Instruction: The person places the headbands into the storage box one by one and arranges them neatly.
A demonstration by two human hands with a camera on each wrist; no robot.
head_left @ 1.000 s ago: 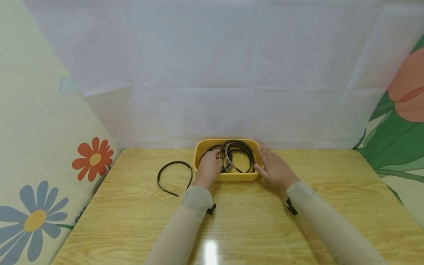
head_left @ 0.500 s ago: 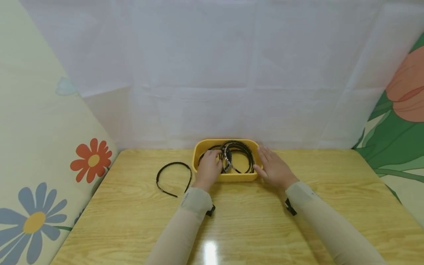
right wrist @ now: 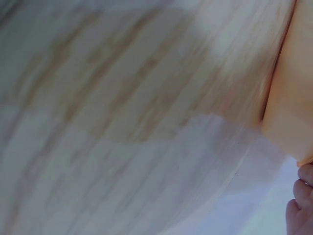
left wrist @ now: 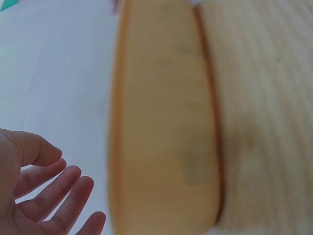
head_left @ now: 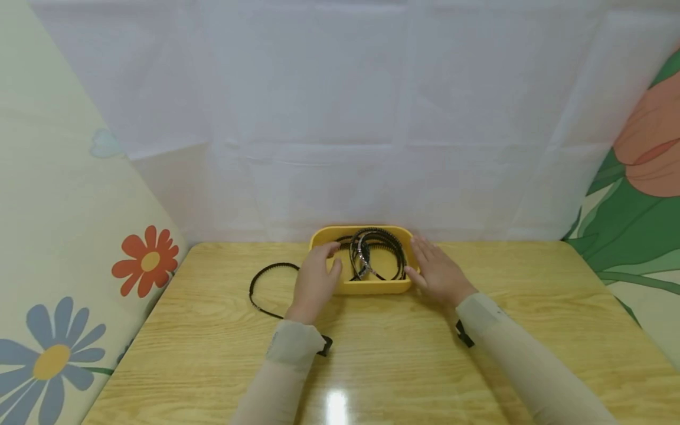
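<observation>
Several black toothed headbands [head_left: 398,251] lie piled in a yellow plastic box [head_left: 374,287] at the back of the table. One headband with a silvery, sparkling band [head_left: 362,251] lies on top of them. My left hand [head_left: 313,280] is at the box's left end, fingers relaxed and apart, nothing between them; the left wrist view shows the loose fingers [left wrist: 68,196] beside the box wall [left wrist: 166,122]. My right hand [head_left: 441,271] rests with straight fingers along the box's right end. Another black headband [head_left: 265,271] lies on the table left of the box, partly hidden behind my left hand.
The wood-grain table [head_left: 382,366] meets a white cloth backdrop [head_left: 319,118] right behind the box. Flower-patterned cloth [head_left: 53,206] hangs at the left, and more with large tulips [head_left: 648,195] at the right.
My left hand has come off the headbands in the box and moved left and slightly toward me, now overlapping the loose headband. My right hand has stayed at the box's right end.
</observation>
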